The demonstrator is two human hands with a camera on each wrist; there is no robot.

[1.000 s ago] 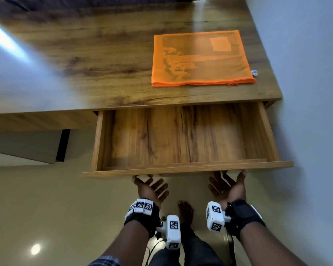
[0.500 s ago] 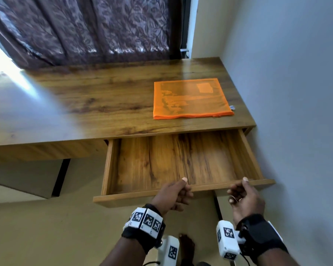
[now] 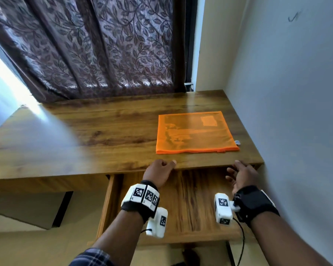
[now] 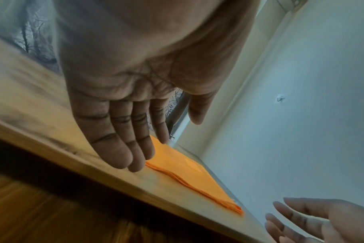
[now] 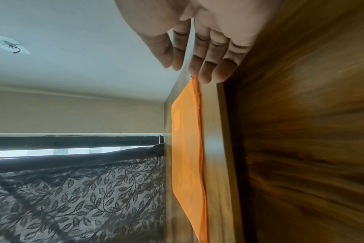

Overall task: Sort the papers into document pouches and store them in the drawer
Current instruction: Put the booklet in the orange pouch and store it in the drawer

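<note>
Pouch [image 3: 196, 132] on desk [image 3: 104, 131], above open drawer [image 3: 188, 206].

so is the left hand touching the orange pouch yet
Apart. The head view shows the left hand at the desk's front edge, with a strip of bare wood between its fingertips and the orange pouch.

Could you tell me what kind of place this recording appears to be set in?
Probably a room in a home: a wooden desk with an open drawer stands in a corner, before a leaf-patterned curtain over a window.
</note>
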